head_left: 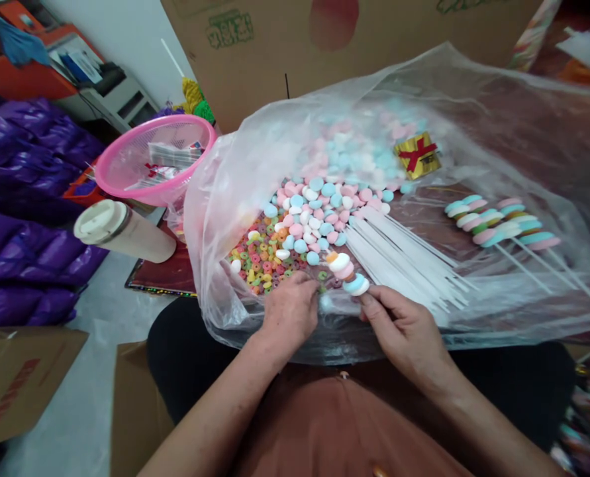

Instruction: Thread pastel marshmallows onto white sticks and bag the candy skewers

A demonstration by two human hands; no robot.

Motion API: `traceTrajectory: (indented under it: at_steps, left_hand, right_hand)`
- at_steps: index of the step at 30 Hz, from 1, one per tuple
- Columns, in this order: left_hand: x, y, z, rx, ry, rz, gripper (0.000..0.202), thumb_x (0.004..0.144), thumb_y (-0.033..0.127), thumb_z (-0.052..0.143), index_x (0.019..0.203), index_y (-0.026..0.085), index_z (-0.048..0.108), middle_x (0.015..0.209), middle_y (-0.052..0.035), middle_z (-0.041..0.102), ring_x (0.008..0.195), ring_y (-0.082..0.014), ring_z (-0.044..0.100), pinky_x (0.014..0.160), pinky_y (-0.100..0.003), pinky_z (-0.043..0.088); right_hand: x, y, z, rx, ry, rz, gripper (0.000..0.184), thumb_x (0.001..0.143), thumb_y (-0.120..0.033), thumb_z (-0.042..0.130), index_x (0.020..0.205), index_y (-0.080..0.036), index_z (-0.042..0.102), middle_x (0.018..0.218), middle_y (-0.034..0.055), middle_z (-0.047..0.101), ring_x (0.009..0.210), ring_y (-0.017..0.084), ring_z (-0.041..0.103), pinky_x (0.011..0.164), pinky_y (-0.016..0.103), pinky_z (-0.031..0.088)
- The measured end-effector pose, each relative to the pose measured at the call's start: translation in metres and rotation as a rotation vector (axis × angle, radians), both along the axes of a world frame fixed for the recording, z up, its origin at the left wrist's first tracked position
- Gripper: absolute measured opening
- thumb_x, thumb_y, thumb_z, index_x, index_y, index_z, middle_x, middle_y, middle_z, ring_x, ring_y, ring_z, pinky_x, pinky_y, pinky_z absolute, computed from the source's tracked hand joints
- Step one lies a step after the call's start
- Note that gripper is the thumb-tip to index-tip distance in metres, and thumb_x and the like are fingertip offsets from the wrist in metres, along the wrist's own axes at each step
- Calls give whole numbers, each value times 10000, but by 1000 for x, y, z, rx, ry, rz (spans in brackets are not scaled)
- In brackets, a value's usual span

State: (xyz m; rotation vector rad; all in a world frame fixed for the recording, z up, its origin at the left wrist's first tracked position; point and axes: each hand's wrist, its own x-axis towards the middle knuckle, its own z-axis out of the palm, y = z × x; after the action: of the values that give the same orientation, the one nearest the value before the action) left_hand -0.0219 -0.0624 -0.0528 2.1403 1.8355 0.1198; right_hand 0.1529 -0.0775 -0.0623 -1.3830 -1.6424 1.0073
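My right hand (408, 334) pinches the lower end of a candy skewer (345, 270), which tilts up to the left. White, pink and blue candies are threaded on it, with orange ring pieces between. Beside its tip, my left hand (291, 310) is closed, fingers curled down; what they hold, if anything, is hidden. Small coloured candy rings (262, 262) lie just beyond that hand. Behind them spreads a heap of pastel marshmallow candies (319, 209). To its right lies a fan of white sticks (404, 258).
Several filled skewers (503, 222) lie at the right on a clear plastic sheet (483, 119), near a gold packet (418, 156). A pink basket (104, 173) and a lidded cup (126, 230) stand at left. A cardboard box (275, 40) rises behind.
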Motion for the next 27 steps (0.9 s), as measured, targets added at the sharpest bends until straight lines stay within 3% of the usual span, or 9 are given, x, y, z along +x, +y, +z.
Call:
traceTrajectory:
  at_steps: [2, 5, 10, 12, 14, 16, 20, 23, 27]
  left_hand:
    - [-7, -2, -1, 59, -104, -9, 311, 820, 159, 443, 1074, 212, 613, 1098, -64, 621, 956, -190, 597, 799, -281, 476]
    - [-17, 7, 1, 128, -95, 131, 279, 829, 181, 451, 1048, 199, 623, 1062, -63, 643, 933, -185, 606, 812, -282, 469]
    - [-10, 33, -1, 89, 163, 140, 232, 839, 257, 444, 884, 198, 664, 939, -73, 648, 803, -232, 622, 619, -316, 466]
    - [-8, 38, -3, 103, 121, 128, 221, 830, 238, 451, 823, 185, 666, 908, -80, 643, 795, -230, 616, 608, -311, 455]
    - [-11, 37, -2, 134, -128, 192, 170, 803, 233, 502, 789, 181, 664, 870, -69, 645, 788, -206, 612, 623, -291, 455]
    - [-17, 33, 2, 80, -555, 357, 125, 767, 264, 570, 794, 179, 658, 758, -39, 643, 680, -166, 607, 555, -254, 448]
    - [-24, 21, 15, -265, -1330, 659, 197, 627, 288, 730, 750, 154, 653, 623, 1, 635, 498, -107, 573, 419, -195, 414]
    - [-23, 16, 16, -345, -1542, 707, 204, 570, 233, 778, 712, 142, 663, 627, 1, 655, 512, -99, 597, 443, -186, 455]
    - [-20, 16, 13, -361, -1571, 715, 197, 572, 225, 779, 708, 132, 672, 627, -6, 661, 497, -97, 596, 426, -181, 453]
  right_hand:
    - [4, 2, -1, -30, -1, -47, 235, 859, -335, 468, 724, -180, 582, 569, -34, 499, 526, 98, 436, 505, 197, 343]
    - [7, 4, -4, -75, -8, -80, 247, 854, -356, 473, 722, -180, 584, 558, -36, 497, 517, 99, 435, 500, 200, 342]
    - [-1, 3, -4, -93, 7, -35, 253, 857, -363, 462, 732, -178, 580, 587, -26, 532, 550, 106, 477, 526, 198, 365]
    - [-1, 2, -3, -87, -16, -39, 258, 862, -362, 454, 726, -179, 574, 581, -28, 525, 541, 104, 470, 516, 195, 361]
    - [1, 0, -1, -67, -71, -25, 260, 865, -351, 447, 714, -179, 569, 564, -32, 510, 523, 101, 455, 502, 194, 352]
    - [2, 0, 0, -32, -131, 20, 257, 868, -328, 441, 701, -178, 566, 543, -35, 493, 500, 98, 443, 490, 196, 341]
    - [-5, 1, -3, 72, -190, 118, 235, 872, -260, 420, 717, -172, 573, 585, -11, 543, 529, 112, 493, 519, 211, 357]
    - [-12, 1, -5, 150, -228, 160, 239, 879, -224, 401, 736, -172, 585, 656, 22, 602, 584, 134, 542, 564, 228, 381]
    - [-12, -2, -5, 222, -297, 162, 239, 878, -202, 392, 752, -174, 594, 702, 53, 636, 624, 157, 575, 591, 247, 398]
